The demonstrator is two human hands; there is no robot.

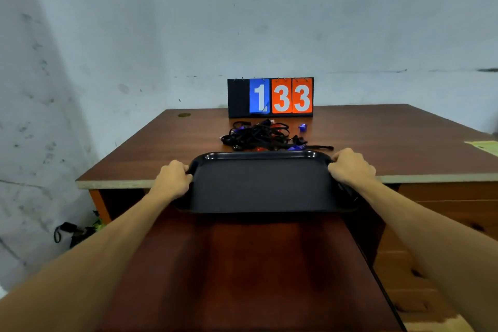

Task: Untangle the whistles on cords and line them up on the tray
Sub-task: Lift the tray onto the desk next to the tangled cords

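A brown wooden table (390,143) stands against a stained, grey-blue wall (161,21); its near edge shows a pale raw strip. At the back a flip scoreboard (270,97) stands upright, reading 1 and 33. Just in front of it lies a tangle of black cords (262,136) with blue and red whistles caught in it, and one blue whistle (303,127) sits a little apart to the right.

The black tray (264,186) is bare and juts out past the near table edge. The left hand (173,179) and right hand (350,167) each grip a short side, fingers curled round the rim. A greenish paper (485,146) lies at the table's far right. Some dark gear (72,232) sits on the floor at left.
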